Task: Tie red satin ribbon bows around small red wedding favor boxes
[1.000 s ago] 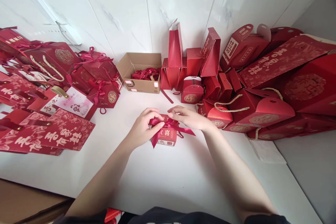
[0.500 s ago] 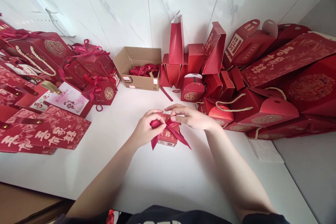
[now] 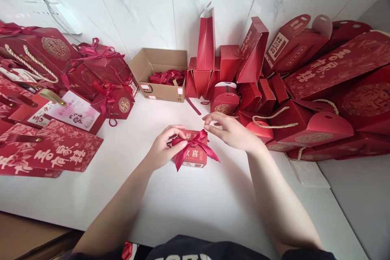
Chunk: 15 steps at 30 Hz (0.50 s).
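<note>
A small red gift box point(image 3: 195, 154) with pale lettering sits on the white table in front of me. Across its top is a dark red satin ribbon point(image 3: 195, 143) tied in a bow, its two tails spread over the near side. My left hand point(image 3: 164, 148) is closed at the box's left edge, thumb over the left loop and fingers curled behind it. My right hand point(image 3: 230, 130) is above the far right corner, thumb and forefinger pinched together at the tip of the right loop. The left fingertips are partly hidden.
A cardboard box point(image 3: 163, 95) behind holds loose ribbon point(image 3: 167, 77). A ribbon strip point(image 3: 193, 106) lies beside it. Red gift boxes point(image 3: 317, 130) are piled on the right. Bow-tied boxes point(image 3: 112, 101) and red gift bags point(image 3: 65, 148) stand on the left.
My right hand has moved up and right, drawing the right loop outward. My left hand has shifted slightly left, and the bow now looks fuller, with more of the box top showing.
</note>
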Each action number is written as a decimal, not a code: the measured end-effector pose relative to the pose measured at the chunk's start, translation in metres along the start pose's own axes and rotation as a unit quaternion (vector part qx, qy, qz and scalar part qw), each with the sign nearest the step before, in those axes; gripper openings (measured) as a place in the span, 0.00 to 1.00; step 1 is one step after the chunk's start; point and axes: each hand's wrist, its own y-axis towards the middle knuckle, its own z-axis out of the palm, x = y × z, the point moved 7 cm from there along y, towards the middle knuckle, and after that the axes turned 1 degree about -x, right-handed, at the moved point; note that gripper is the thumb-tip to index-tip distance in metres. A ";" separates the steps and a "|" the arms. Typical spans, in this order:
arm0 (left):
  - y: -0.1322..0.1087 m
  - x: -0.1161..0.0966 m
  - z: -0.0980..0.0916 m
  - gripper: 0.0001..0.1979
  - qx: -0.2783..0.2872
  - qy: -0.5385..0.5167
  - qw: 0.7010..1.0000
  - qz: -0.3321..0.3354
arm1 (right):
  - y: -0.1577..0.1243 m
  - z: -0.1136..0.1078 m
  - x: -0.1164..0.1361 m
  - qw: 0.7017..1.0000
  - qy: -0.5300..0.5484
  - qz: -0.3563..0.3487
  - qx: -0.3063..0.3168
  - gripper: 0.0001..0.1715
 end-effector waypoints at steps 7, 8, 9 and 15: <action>-0.001 0.007 -0.008 0.10 0.015 -0.047 0.998 -0.026 | -0.014 0.001 0.028 0.993 -0.112 -0.006 0.024 0.12; 0.000 0.009 -0.008 0.12 0.018 -0.064 0.997 -0.033 | -0.016 0.004 0.032 0.991 -0.124 -0.002 0.043 0.13; 0.000 0.010 -0.008 0.13 0.019 -0.080 0.996 -0.039 | -0.019 0.008 0.036 0.989 -0.137 -0.001 0.061 0.13; 0.001 0.014 -0.012 0.18 -0.008 -0.091 0.995 -0.047 | -0.030 0.058 0.074 0.973 -0.179 -0.061 0.135 0.10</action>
